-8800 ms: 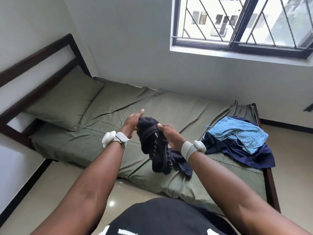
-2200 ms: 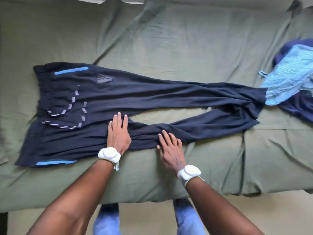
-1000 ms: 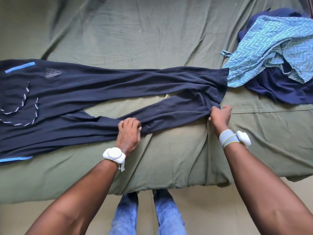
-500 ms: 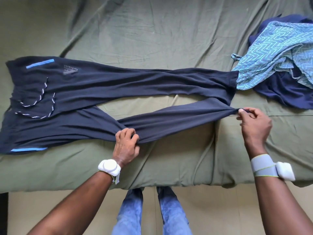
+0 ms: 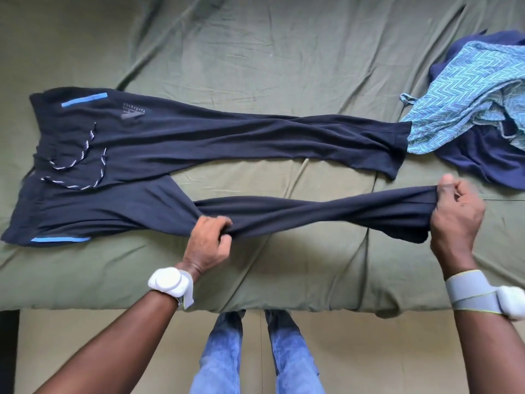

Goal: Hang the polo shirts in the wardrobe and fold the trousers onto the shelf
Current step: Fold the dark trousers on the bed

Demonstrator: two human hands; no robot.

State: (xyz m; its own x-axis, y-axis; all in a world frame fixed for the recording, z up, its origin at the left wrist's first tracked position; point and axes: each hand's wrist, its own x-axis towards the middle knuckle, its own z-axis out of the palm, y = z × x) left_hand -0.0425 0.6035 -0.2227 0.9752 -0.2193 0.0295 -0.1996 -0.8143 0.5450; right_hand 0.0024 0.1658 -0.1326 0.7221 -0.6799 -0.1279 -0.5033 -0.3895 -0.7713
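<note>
Olive bed sheet (image 5: 255, 52), creased; tan floor near. Trousers (image 5: 227, 137) flat w/ near leg pinched by left hand (image 5: 208, 243), cuff gripped by right hand (image 5: 454, 220).

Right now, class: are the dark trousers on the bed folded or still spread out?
Spread out, not folded. The trousers lie full length across the bed, legs apart; both hands grip the near leg.

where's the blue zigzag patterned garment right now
In the head view the zigzag garment lies at the far right of the bed, on a navy garment, its edge meeting the trousers' far leg cuff.
</note>
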